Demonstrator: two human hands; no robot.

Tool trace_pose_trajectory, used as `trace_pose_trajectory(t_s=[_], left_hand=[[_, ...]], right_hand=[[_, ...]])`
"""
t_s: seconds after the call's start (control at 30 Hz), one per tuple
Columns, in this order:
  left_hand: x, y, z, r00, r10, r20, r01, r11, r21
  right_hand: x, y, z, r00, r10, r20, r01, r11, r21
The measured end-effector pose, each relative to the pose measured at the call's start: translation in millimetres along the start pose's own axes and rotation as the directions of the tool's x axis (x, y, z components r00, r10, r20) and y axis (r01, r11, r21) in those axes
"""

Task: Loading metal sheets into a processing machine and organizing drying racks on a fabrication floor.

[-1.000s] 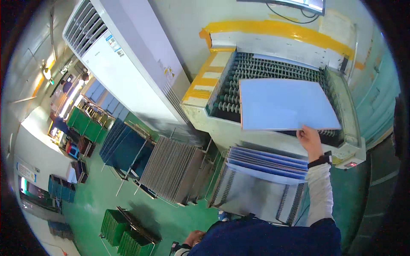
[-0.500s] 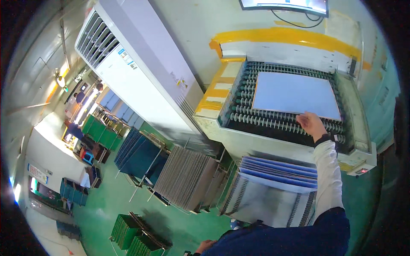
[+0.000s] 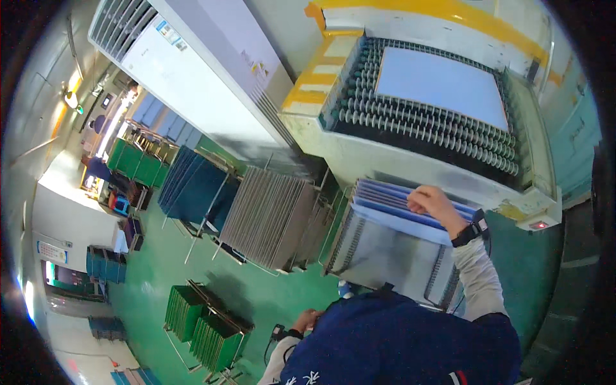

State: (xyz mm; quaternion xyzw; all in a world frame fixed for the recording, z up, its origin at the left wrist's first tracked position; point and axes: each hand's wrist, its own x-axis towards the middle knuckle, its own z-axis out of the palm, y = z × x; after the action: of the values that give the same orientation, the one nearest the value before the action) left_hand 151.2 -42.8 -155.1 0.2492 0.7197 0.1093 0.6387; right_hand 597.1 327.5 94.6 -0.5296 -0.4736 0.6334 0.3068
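My right hand [image 3: 431, 204] is over the upper edges of several pale blue-white panels [image 3: 398, 221] standing in a rack [image 3: 378, 260]. Its fingers are curled in and no held object shows; whether the fingertips touch a panel I cannot tell. On the roller conveyor [image 3: 423, 131] beyond lies one flat, pale blue-white panel [image 3: 443, 86], apart from my hand. Low in the picture, my left hand [image 3: 308, 319] is beside my dark blue clothing, which partly hides it, so its fingers cannot be made out.
Left of the rack stand a rack of grey-brown panels [image 3: 266, 218] and one of dark blue panels [image 3: 192, 186]. Green panels [image 3: 205, 340] stand in a low floor rack. A tall white air conditioner [image 3: 212, 83] is beside the conveyor. People [image 3: 99, 168] work far left.
My right hand has left the near edge of the panel on the rollers and come down to the rack's panels. The view has tilted down, and my left hand shows more.
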Motion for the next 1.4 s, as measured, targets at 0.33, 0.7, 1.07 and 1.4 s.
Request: trace_pose_trajectory(t_s=[0.33,0.7,1.07,1.4], left_hand=[[-27,9,-12,0.979,0.204,0.027,-0.205,0.957,0.204],[8,-69,-24,0.995,0.088,-0.036,-0.060,0.873,0.485],[-121,65,-33,0.980,0.177,0.093,-0.174,0.984,-0.039],[-65,85,-24,0.806,0.590,-0.046,-0.590,0.807,0.015]], right_hand=[[-20,102,44,0.861,-0.504,-0.073,0.246,0.536,-0.808],[34,204,30,0.899,-0.423,-0.113,-0.028,0.202,-0.979],[21,163,52,0.935,-0.297,-0.193,-0.127,0.228,-0.965],[19,159,29,0.886,-0.436,-0.157,-0.080,0.188,-0.979]])
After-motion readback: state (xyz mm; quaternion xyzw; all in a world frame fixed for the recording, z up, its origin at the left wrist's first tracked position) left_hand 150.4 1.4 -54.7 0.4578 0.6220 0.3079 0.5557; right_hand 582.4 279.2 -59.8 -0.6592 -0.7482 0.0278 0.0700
